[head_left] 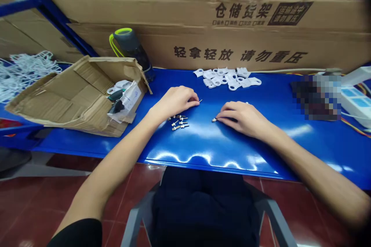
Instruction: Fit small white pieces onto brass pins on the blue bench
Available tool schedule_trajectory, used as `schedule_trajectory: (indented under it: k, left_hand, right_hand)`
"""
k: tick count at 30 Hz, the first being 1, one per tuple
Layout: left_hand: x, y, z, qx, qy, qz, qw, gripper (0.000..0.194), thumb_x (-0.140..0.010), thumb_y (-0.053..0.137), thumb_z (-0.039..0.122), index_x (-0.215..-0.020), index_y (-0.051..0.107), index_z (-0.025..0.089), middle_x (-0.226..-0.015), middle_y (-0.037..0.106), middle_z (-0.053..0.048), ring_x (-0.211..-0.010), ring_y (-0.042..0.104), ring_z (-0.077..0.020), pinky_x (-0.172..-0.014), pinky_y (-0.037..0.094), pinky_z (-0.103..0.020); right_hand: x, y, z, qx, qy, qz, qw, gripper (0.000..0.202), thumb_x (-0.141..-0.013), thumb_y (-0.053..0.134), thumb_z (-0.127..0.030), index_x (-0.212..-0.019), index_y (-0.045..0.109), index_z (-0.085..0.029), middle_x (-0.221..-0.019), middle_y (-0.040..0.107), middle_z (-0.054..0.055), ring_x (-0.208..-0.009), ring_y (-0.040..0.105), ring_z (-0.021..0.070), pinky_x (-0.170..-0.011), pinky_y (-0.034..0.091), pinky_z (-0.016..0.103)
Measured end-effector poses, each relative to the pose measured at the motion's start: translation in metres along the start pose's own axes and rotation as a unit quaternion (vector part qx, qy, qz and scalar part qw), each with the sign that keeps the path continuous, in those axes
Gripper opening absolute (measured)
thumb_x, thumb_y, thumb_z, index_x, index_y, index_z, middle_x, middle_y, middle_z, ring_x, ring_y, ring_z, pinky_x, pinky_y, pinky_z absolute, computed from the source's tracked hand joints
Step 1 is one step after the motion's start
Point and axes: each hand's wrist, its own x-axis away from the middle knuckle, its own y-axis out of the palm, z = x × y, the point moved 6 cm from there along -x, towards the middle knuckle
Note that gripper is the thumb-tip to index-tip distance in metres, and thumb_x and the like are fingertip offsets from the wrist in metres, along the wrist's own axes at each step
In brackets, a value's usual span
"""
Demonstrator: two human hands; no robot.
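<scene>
Over the blue table [199, 146], my left hand [181, 102] pinches a small metal pin [200, 101] between thumb and fingertips. My right hand [242, 117] is closed at its fingertips on a small white and metal part [214, 120], low against the tabletop. Several small metal pins with white collars [180, 123] lie in a loose group just below my left hand. Behind both hands is a pile of flat white plastic pieces with round holes [228, 77]. A small pale item [247, 103] shows partly behind my right hand.
An open cardboard box [66, 92] with a plastic bag and tools stands at the left, a dark bottle [135, 48] behind it. White wire-like pieces [26, 71] lie far left. A white power strip [356, 100] and cables are at the right. Cardboard [203, 15] walls the back.
</scene>
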Motion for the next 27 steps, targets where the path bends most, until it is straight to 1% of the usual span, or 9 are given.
schedule_trajectory:
  k: [4,8,12,14,18,20,27]
  left_hand:
    - [-0.001,0.002,0.004,0.01,0.023,-0.004,1.0,0.024,-0.104,0.063,0.035,-0.111,0.084,0.026,-0.113,0.081,-0.004,-0.103,0.072,-0.0219,-0.081,0.047,-0.027]
    - [0.0,0.0,0.001,0.021,0.032,-0.007,0.999,0.024,-0.103,0.065,0.036,-0.111,0.085,0.027,-0.111,0.081,-0.004,-0.098,0.072,-0.0212,-0.079,0.047,-0.028]
    - [0.0,0.0,-0.002,0.016,0.034,-0.003,0.999,0.024,-0.102,0.066,0.039,-0.113,0.085,0.028,-0.11,0.081,-0.003,-0.097,0.072,-0.0215,-0.075,0.045,-0.028]
    - [-0.001,0.001,-0.002,0.011,0.033,-0.001,0.999,0.024,-0.103,0.065,0.038,-0.111,0.085,0.028,-0.11,0.081,-0.003,-0.097,0.072,-0.0215,-0.075,0.045,-0.028]
    - [-0.002,0.002,0.0,0.005,0.031,-0.003,0.999,0.026,-0.104,0.062,0.038,-0.108,0.085,0.028,-0.109,0.081,-0.003,-0.097,0.072,-0.0211,-0.074,0.044,-0.028]
    - [-0.002,0.002,0.0,0.006,0.029,-0.006,1.0,0.026,-0.104,0.061,0.038,-0.108,0.085,0.028,-0.11,0.081,-0.003,-0.097,0.072,-0.021,-0.074,0.045,-0.028]
    - [-0.002,0.003,0.0,0.003,0.031,-0.002,1.0,0.026,-0.104,0.06,0.037,-0.111,0.084,0.029,-0.113,0.082,-0.003,-0.098,0.073,-0.0215,-0.077,0.046,-0.028]
  right_hand:
    - [0.0,-0.001,-0.002,0.01,-0.003,0.001,1.0,0.031,-0.11,0.053,-0.037,-0.112,0.081,-0.024,-0.11,0.077,0.01,-0.096,0.07,0.0255,-0.082,0.045,0.039]
    - [0.0,-0.001,-0.001,-0.025,-0.001,-0.009,1.0,0.026,-0.109,0.055,-0.035,-0.115,0.079,-0.025,-0.112,0.077,0.009,-0.1,0.071,0.026,-0.084,0.047,0.038]
    - [0.0,0.001,-0.001,-0.039,-0.006,-0.014,0.999,0.027,-0.11,0.053,-0.033,-0.113,0.078,-0.025,-0.115,0.077,0.009,-0.101,0.071,0.025,-0.086,0.047,0.038]
    - [-0.001,0.002,-0.003,-0.018,-0.007,-0.012,1.0,0.029,-0.111,0.052,-0.033,-0.112,0.079,-0.024,-0.114,0.076,0.009,-0.1,0.07,0.0247,-0.085,0.046,0.038]
    - [-0.003,0.004,-0.01,0.057,-0.014,-0.011,0.998,0.032,-0.113,0.048,-0.032,-0.11,0.078,-0.021,-0.108,0.076,0.01,-0.093,0.067,0.0239,-0.081,0.041,0.038]
    - [-0.004,0.003,-0.011,0.068,-0.013,-0.013,0.998,0.032,-0.113,0.047,-0.031,-0.108,0.077,-0.02,-0.106,0.075,0.011,-0.091,0.065,0.0235,-0.08,0.04,0.038]
    - [-0.004,0.002,-0.008,0.021,0.003,-0.02,1.0,0.029,-0.113,0.049,-0.036,-0.108,0.073,-0.02,-0.108,0.071,0.01,-0.094,0.065,0.0241,-0.082,0.043,0.037]
